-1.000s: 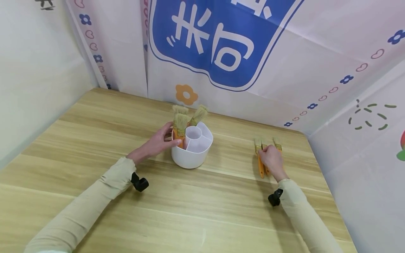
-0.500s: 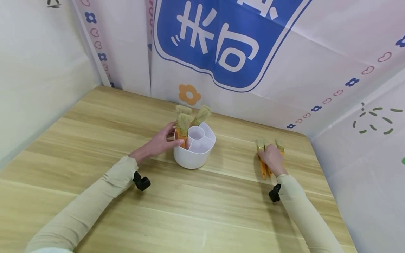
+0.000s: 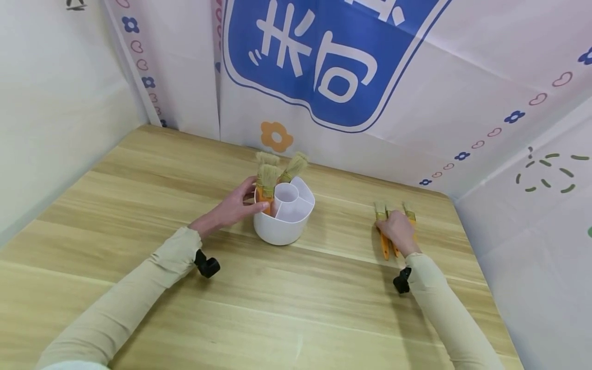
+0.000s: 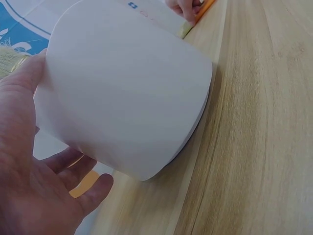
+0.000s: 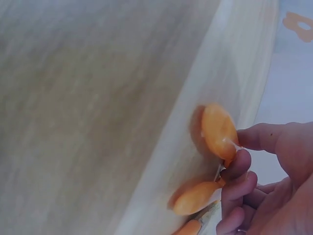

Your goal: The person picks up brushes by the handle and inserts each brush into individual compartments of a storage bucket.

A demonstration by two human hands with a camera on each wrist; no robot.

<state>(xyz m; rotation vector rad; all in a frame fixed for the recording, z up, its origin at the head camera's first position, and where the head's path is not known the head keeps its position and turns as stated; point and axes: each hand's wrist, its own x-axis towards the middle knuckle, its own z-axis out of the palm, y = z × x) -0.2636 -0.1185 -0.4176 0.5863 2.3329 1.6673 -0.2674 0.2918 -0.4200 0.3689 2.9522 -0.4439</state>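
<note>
My left hand [image 3: 233, 206] holds the rim of a white divided organizer [image 3: 279, 230], with its thumb lapped over the edge. Several flat paintbrushes [image 3: 268, 177] with orange handles and pale bristles stand in it, bristles up. One brush [image 3: 294, 165] leans to the right at the back. Further right, my right hand [image 3: 399, 230] pinches the leftmost paintbrush [image 3: 385, 245] of a small group lying on the table. Another paintbrush [image 3: 409, 211] lies partly under that hand. In the right wrist view the thumb meets an orange handle [image 5: 218, 129] and the fingers curl beneath.
The wooden table [image 3: 277, 303] runs back to a white printed wall sheet [image 3: 407, 149] with a blue sign. Side sheets [image 3: 41, 103] enclose it left and right. Inside the organizer, a round cup [image 3: 287, 192] and dividers split the space.
The head view has shifted slightly. Both hands keep nearly the same places, the left at the organizer and the right on the lying paintbrushes.
</note>
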